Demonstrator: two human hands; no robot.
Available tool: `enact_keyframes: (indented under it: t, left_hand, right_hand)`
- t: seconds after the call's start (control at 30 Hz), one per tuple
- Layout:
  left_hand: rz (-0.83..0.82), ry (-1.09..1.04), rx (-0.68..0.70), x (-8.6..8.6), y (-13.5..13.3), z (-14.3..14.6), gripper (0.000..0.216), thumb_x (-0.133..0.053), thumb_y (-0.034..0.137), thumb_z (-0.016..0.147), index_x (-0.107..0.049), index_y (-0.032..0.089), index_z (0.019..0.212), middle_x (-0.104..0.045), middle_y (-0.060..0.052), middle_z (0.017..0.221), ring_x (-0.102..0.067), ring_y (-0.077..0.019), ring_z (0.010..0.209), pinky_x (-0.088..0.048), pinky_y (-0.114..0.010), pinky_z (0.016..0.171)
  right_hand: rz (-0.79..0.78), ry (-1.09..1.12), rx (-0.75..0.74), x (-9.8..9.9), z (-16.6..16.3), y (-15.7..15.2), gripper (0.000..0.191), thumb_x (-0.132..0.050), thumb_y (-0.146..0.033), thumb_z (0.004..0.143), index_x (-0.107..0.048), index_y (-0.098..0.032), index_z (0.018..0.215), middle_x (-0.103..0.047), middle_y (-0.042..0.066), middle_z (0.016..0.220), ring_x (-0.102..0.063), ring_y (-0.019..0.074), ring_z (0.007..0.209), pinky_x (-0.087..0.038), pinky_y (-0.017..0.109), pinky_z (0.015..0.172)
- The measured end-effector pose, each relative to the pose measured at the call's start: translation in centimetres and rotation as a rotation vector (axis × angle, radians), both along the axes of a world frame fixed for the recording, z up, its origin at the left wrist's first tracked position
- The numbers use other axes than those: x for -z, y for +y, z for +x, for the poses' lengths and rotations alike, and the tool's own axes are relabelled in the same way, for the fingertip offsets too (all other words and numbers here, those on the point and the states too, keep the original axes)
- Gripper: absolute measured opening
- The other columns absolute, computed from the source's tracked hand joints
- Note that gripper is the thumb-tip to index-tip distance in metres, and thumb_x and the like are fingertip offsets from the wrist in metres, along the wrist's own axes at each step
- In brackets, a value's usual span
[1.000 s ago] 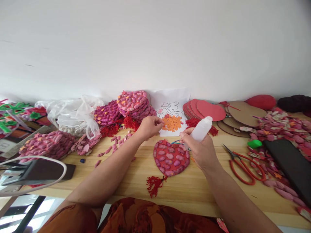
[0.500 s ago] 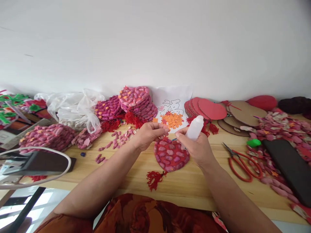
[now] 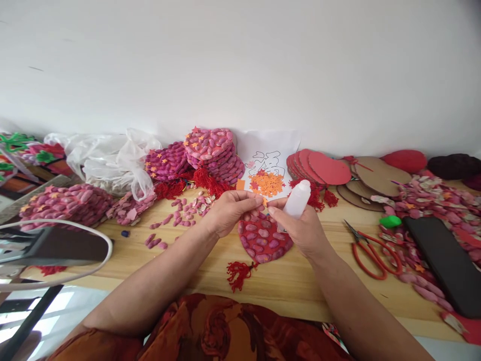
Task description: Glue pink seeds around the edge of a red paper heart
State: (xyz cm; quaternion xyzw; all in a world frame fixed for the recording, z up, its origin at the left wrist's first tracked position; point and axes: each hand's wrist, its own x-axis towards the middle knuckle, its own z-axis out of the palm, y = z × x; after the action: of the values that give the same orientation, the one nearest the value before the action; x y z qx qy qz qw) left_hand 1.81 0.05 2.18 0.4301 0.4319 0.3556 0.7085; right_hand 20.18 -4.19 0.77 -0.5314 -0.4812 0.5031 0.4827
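Above a red heart (image 3: 264,244) covered with pink-purple peanut shells, my left hand (image 3: 232,213) pinches a small orange star (image 3: 265,202) between thumb and fingertips. My right hand (image 3: 302,228) is closed around a white squeeze bottle (image 3: 298,199), its rounded end pointing up. The right thumb and fingertips come close to the star; whether they touch it I cannot tell. Just beyond my hands a heap of orange and red stars (image 3: 268,184) lies on a white paper (image 3: 244,145) printed with an outlined character. A red tassel (image 3: 239,276) hangs off the heart's tip onto the table.
Stacked shell-covered pieces (image 3: 214,150) and loose peanut shells (image 3: 180,213) are on the left, near a white plastic bag (image 3: 108,160). On the right are red heart cut-outs (image 3: 326,168), red-handled scissors (image 3: 372,250), a green cap (image 3: 390,221) and a black phone (image 3: 443,265).
My hands have drawn closer together over the heart, and the orange star now shows at my left fingertips. The white bottle has shifted slightly left. The view has turned a little.
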Motion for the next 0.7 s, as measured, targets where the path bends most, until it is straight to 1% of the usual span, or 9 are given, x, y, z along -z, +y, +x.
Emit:
enact_keyframes:
  t: [0.13,0.2,0.27,0.5,0.6,0.7]
  left_hand:
    - [-0.015,-0.061,-0.01,-0.05,-0.07,0.08,0.035,-0.093,0.041,0.065,-0.077,0.013,0.077,-0.075,-0.005,0.079,-0.062,-0.0082,0.063,-0.048,-0.019,0.056]
    - [-0.023,-0.083,-0.003,-0.06,-0.07,0.09,0.038,-0.095,0.043,0.063,-0.078,0.013,0.078,-0.076,-0.006,0.078,-0.064,-0.0085,0.063,-0.049,-0.018,0.056]
    - [-0.032,-0.094,0.008,-0.06,-0.07,0.06,0.04,-0.095,0.044,0.062,-0.078,0.012,0.078,-0.075,-0.006,0.076,-0.065,-0.0087,0.063,-0.05,-0.017,0.056]
    - [-0.02,-0.079,0.006,-0.02,-0.19,-0.09,0.04,-0.094,0.044,0.066,-0.077,0.011,0.08,-0.077,-0.007,0.08,-0.068,-0.0107,0.067,-0.051,-0.017,0.057]
    - [0.013,-0.04,-0.026,0.16,-0.27,-0.01,0.036,-0.093,0.043,0.067,-0.077,0.012,0.08,-0.076,-0.005,0.077,-0.064,-0.0085,0.061,-0.048,-0.017,0.055]
    - [0.065,0.007,-0.05,0.41,-0.36,0.0,0.032,-0.091,0.042,0.069,-0.078,0.013,0.079,-0.073,-0.002,0.071,-0.058,-0.0064,0.056,-0.046,-0.018,0.054]
  right_hand:
    - [-0.016,-0.006,-0.028,-0.13,-0.09,0.01,0.021,-0.078,-0.039,0.078,-0.08,-0.019,0.085,-0.075,0.004,0.075,-0.066,0.0184,0.066,-0.05,0.031,0.063]
    - [-0.014,-0.015,-0.031,-0.29,-0.18,0.0,0.02,-0.078,-0.037,0.078,-0.081,-0.019,0.087,-0.077,0.005,0.081,-0.068,0.0197,0.072,-0.053,0.032,0.068]
    - [-0.006,-0.029,-0.028,-0.44,-0.24,0.01,0.019,-0.078,-0.036,0.077,-0.081,-0.019,0.086,-0.078,0.005,0.082,-0.069,0.02,0.073,-0.053,0.032,0.07]
    - [0.035,-0.086,0.013,-0.56,-0.31,0.01,0.013,-0.077,-0.031,0.074,-0.075,-0.019,0.069,-0.069,0.001,0.065,-0.059,0.0159,0.06,-0.046,0.029,0.059]
    - [0.04,-0.089,0.027,-0.31,-0.17,0.0,0.015,-0.076,-0.03,0.074,-0.07,-0.019,0.065,-0.063,-0.001,0.059,-0.053,0.014,0.055,-0.043,0.028,0.055]
    - [0.043,-0.082,0.059,-0.02,0.11,0.05,0.016,-0.076,-0.032,0.076,-0.07,-0.02,0.068,-0.062,-0.001,0.062,-0.052,0.0133,0.057,-0.041,0.028,0.055]
